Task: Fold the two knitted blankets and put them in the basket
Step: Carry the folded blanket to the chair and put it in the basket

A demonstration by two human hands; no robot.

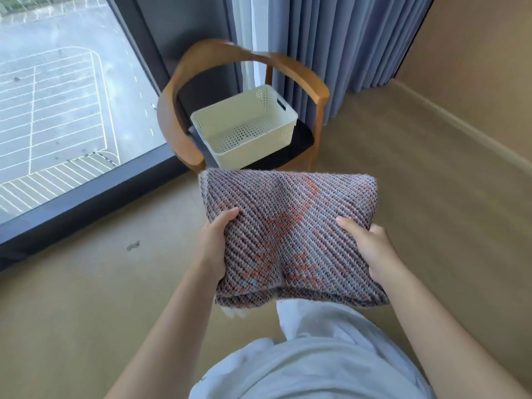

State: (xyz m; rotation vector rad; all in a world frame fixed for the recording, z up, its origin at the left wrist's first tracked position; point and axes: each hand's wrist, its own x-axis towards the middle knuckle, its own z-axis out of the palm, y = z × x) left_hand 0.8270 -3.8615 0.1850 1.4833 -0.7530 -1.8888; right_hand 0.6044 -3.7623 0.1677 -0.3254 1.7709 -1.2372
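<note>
A folded knitted blanket [288, 231], grey-purple with orange patches, is held in the air in front of me. My left hand [216, 249] grips its left edge, thumb on top. My right hand [371, 249] grips its right edge the same way. Beyond the blanket, a cream perforated plastic basket [230, 115] stands with nothing in it on the dark seat of a wooden chair [169, 116]. Only this one blanket is in view.
The chair stands by a floor-to-ceiling window [57, 96] on the left and blue-grey curtains [331, 38] behind. Tan floor [403, 168] runs around it, with a wall [475, 67] at the right. My white clothing [316, 355] fills the bottom of the view.
</note>
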